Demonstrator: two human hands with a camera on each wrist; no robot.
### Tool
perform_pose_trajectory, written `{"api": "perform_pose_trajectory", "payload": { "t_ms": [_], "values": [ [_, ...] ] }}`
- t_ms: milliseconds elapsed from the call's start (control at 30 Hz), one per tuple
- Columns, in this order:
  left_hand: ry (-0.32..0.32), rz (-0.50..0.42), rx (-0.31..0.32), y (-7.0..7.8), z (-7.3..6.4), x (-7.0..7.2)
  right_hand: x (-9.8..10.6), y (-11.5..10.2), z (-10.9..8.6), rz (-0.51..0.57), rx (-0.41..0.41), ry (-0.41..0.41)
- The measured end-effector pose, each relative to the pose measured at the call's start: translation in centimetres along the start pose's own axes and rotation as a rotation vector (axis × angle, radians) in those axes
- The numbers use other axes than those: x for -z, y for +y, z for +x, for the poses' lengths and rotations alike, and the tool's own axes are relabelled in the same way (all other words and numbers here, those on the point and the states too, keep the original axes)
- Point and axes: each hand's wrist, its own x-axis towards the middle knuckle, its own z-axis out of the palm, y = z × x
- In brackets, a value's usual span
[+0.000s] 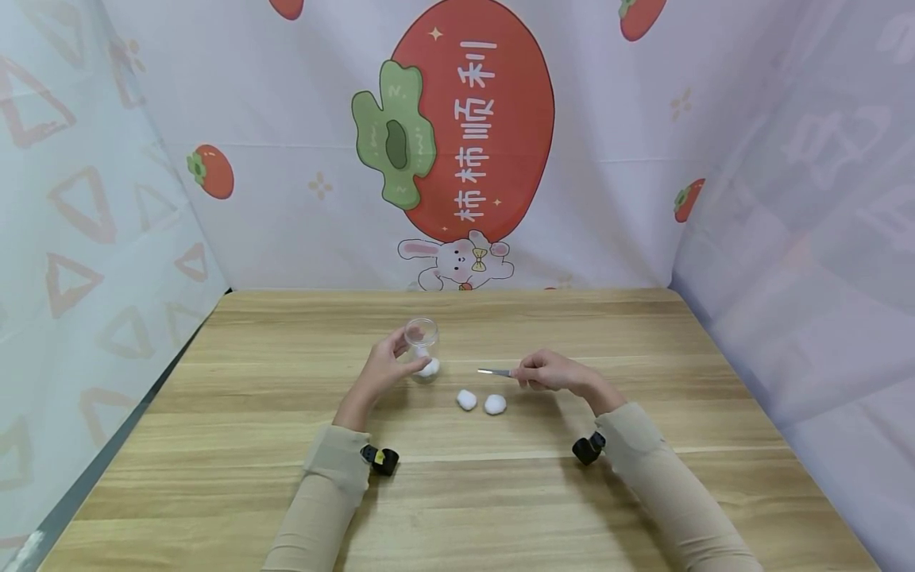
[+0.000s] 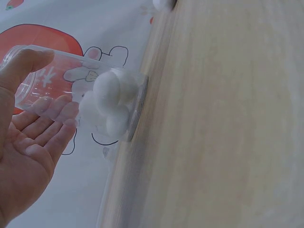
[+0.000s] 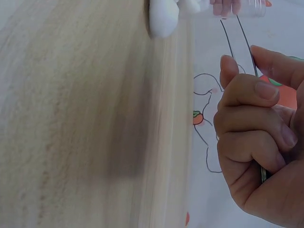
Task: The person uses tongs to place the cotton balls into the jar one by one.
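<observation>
Tweezers (image 1: 495, 372) were pinched in your right hand (image 1: 549, 371), left hand (image 1: 386, 369) gripped the jar (image 1: 424, 343); looked like mid-loading, so next you needed to nip a white ball (image 1: 467, 400).

The table (image 1: 486, 508) is light brown, its wood grain running from side to side. A clear jar (image 1: 423, 346) stands upright on it. Rightward and nearer the camera, a left ball (image 1: 467, 400) and a right ball (image 1: 496, 404), both white, lie close together but apart.
</observation>
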Motion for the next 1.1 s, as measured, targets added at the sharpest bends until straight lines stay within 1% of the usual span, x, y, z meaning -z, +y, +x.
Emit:
{"api": "perform_pose_trajectory", "payload": {
  "t_ms": [200,433,767,967,1100],
  "values": [
    [0.004,0.012,-0.012,0.1,0.0,0.0,0.0,0.8,-0.4,-0.029,-0.02,0.0],
    [0.001,-0.004,0.002,0.0,0.0,0.0,0.0,1.9,-0.4,-0.03,-0.051,-0.005],
    [0.005,0.013,0.012,0.2,0.0,0.0,0.8,3.6,-0.8,-0.06,-0.056,-0.003],
    [0.004,0.003,0.024,0.3,0.0,0.0,0.9,4.0,-1.2,-0.065,-0.073,-0.031],
    [0.0,0.013,0.018,0.2,0.0,0.0,0.8,4.1,-1.4,-0.066,-0.08,-0.051]
  ]
}}
